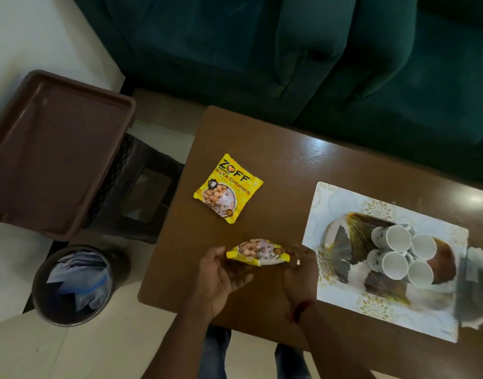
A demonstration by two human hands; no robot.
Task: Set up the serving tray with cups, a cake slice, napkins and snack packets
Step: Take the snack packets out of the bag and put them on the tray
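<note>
Fingers of left hand and right hand pinching opposite ends of a snack packet, just left of the serving tray. Snack step under way, by the look of it; next, carrying rightward onto the tray beside four cups. Forearms angled inward, second packet farther left of the tray.
</note>
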